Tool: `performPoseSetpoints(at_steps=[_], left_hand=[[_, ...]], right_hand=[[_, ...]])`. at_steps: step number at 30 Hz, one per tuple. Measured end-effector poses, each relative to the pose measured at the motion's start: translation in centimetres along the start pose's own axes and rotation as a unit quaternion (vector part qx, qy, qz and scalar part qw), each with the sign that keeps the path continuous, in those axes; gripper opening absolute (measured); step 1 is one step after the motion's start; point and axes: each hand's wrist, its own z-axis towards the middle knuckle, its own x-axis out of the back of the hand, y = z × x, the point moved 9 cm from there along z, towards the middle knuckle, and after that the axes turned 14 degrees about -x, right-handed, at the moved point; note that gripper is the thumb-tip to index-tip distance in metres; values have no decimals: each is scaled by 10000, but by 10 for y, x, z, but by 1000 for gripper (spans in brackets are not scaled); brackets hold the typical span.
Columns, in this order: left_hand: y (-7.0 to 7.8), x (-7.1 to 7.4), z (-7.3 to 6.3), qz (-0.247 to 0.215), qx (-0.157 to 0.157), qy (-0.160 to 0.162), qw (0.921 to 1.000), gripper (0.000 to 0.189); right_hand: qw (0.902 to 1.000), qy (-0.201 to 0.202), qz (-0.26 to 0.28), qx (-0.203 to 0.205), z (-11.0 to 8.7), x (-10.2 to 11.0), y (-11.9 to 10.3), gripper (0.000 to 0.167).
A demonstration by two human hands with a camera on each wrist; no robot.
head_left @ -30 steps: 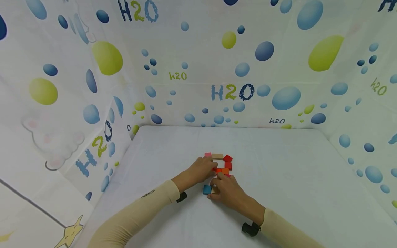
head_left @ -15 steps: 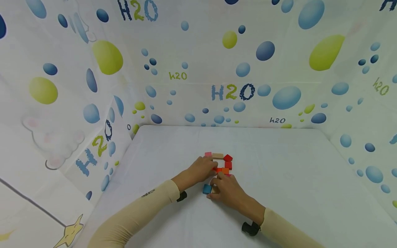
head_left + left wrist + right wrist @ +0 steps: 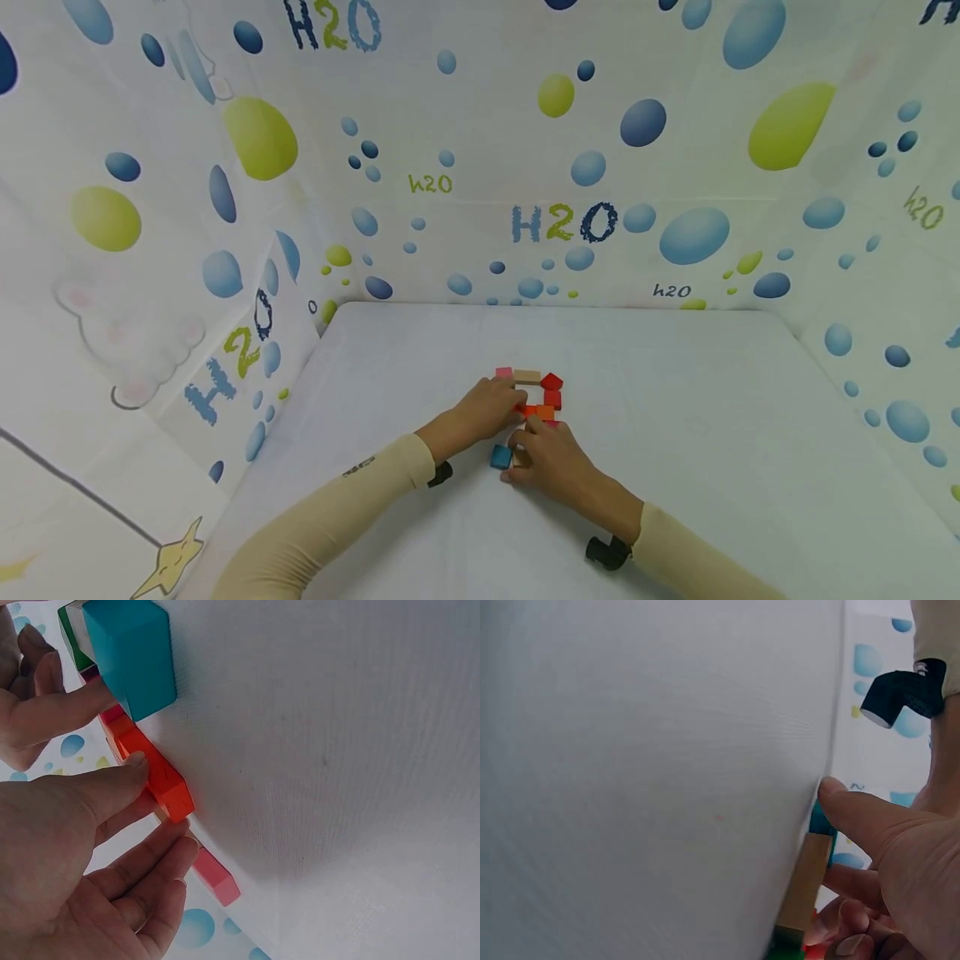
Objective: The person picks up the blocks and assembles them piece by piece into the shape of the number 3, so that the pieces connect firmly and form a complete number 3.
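Observation:
Small coloured wooden blocks form a figure on the white tabletop. My left hand [image 3: 487, 410] is at its left side, pinching an orange-red block [image 3: 161, 776] with the thumb on one face and fingers behind it. My right hand [image 3: 555, 462] is at the near end. Its thumb and index finger straddle a blue block [image 3: 501, 457], with the thumb at the near side in the right wrist view. A plain wood block [image 3: 806, 879] butts against the blue one, followed by a green block [image 3: 786, 952]. The right palm hides part of the figure from the head view.
At the far side of the figure lie a pink block [image 3: 504, 372], a plain wood bar [image 3: 527, 377], a red pentagonal block [image 3: 552, 382] and a red block [image 3: 552, 400]. An orange block [image 3: 545, 412] sits between the hands. Patterned cloth walls [image 3: 480, 167] surround the table.

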Motion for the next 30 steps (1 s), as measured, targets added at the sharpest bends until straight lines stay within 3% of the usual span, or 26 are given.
performPoseSetpoints(at_steps=[7,14,18,23,30], left_hand=[[-2,1,3,109,-13,-70,9999,16],[-2,-1,2,194,83,-230,9995,23],[-2,0,3,451,36,-318,9985,26],[-5,-2,3,610,-6,-437,9972,30],[-10,-2,5,557,-17,-439,9975,30]], right_hand=[[9997,27,-58,-234,4,27,16,45],[9940,73,-72,-1090,12,60,64,46],[9913,251,15,-1294,13,73,86,40],[9905,195,61,-1358,11,69,100,37],[9904,70,91,-1378,9,60,102,34]])
